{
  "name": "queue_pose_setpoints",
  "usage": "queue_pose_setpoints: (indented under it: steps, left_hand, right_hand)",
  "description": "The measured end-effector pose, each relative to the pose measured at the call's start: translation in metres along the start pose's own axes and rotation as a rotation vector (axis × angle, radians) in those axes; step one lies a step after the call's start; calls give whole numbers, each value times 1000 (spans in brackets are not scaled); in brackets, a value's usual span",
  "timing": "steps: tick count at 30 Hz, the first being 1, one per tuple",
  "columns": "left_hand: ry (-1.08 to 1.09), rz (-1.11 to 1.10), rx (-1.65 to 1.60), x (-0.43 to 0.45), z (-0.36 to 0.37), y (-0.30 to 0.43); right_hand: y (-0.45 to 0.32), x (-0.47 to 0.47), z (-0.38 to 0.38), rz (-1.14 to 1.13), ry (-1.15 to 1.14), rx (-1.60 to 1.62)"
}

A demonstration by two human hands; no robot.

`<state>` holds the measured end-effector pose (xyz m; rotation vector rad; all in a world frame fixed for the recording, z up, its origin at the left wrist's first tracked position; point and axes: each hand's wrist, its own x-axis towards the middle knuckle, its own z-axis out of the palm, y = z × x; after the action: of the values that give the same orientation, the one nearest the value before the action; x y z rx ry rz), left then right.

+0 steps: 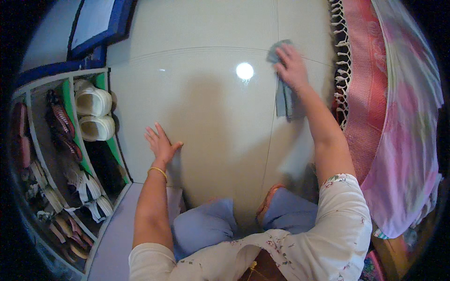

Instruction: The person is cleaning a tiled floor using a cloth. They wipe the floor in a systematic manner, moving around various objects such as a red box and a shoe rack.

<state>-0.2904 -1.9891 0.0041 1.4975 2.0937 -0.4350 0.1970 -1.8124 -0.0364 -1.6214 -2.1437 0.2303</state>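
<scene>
A grey cloth (pixel 280 52) lies bunched under my right hand (pixel 292 68) on the tiled floor (pixel 225 116). Its loose end trails back beneath my wrist along a tile joint. The fingers of that hand curl over the cloth's far part, slightly blurred. To the left, my left hand (pixel 162 144) is spread with its fingers apart and holds nothing. It is over the floor beside the shoe rack, a bangle at its wrist; whether the palm rests on the tiles I cannot tell. A patch of floor near my right knee looks paler and shiny.
A shoe rack (pixel 119 165) with several pairs of footwear, among them white clogs (pixel 95 102), stands along the left. Behind it is a blue-framed piece (pixel 117 26). On the right hang a red fringed cloth (pixel 365 105) and a pink-and-grey sheet (pixel 404 140).
</scene>
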Motion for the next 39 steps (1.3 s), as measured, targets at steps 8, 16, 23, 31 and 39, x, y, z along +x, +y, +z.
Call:
queue_pose_setpoints:
  steps: [8,16,23,31,39]
  left_hand:
    - [24,25,20,3,10,-6]
    - [-9,29,42,11,3,2]
    - [-40,-20,18,12,4,-7]
    - [-5,-9,41,14,4,-1]
    - [-18,-8,41,12,7,-8]
  right_hand:
    - [-138,-105,4,-568,-533,134]
    - [-202,-227,10,-706,-514,396]
    - [-144,-226,-39,-81,23,192]
    - [-22,-242,-48,648,266,-275]
    - [27,-133,-18,787,254,-371]
